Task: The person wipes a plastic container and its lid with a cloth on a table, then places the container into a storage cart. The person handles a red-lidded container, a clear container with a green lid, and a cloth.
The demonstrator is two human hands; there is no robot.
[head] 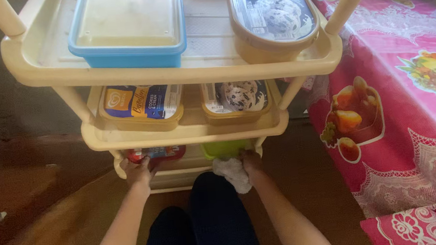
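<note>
A cream plastic rack (182, 72) with three shelves stands before me. My left hand (138, 171) grips the front rim of the lowest shelf, under a red container (156, 153). My right hand (250, 161) holds a crumpled white cloth (233, 173) against the same rim, just below a green container (225, 148). My knees in dark trousers sit between my arms.
The top shelf carries a blue box with a pale lid (128, 28) and an oval ice-cream tub (271, 15). Two rectangular ice-cream tubs (141, 107) (235, 101) sit on the middle shelf. A table with a pink fruit-print cloth (412, 121) stands close on the right.
</note>
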